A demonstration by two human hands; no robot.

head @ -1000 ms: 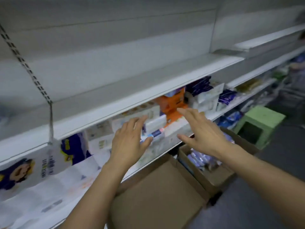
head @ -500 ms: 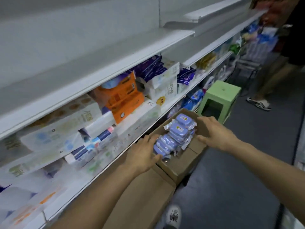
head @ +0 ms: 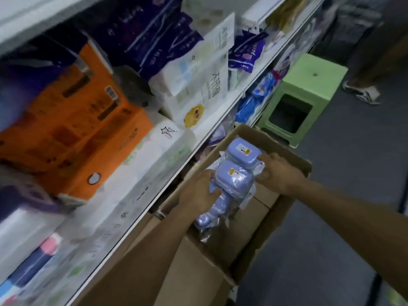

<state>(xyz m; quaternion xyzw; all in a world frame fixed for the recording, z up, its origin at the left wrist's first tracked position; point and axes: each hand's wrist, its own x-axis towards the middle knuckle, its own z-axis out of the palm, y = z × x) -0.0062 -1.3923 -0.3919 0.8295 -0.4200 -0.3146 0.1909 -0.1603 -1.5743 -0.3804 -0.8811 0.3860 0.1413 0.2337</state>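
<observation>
Inside the open cardboard box (head: 276, 219) on the floor at the foot of the shelf (head: 212, 127) lie your blue packs (head: 234, 179) (pale blue lidded cases, each in clear wrap with a small label on top), bunched in a row from the near end to the far end. Your left hand (head: 199, 192) holds the row's left side, fingers curled against the middle pack. Your right hand (head: 281, 174) grips the opposite side, fingers (head: 263, 159) bent onto the wrap between the two top packs. Both hands touch the packs, squeezing them from either side. A second carton (head: 176, 274) butts against the box on your near side. Up on the shelf are orange packs (head: 84, 120), a white tissue pack (head: 198, 85) and dark purple bags (head: 154, 29), all blurred. Past the box stands a green stool (head: 309, 85), with someone's shoe (head: 364, 94) on the grey floor beyond it.
</observation>
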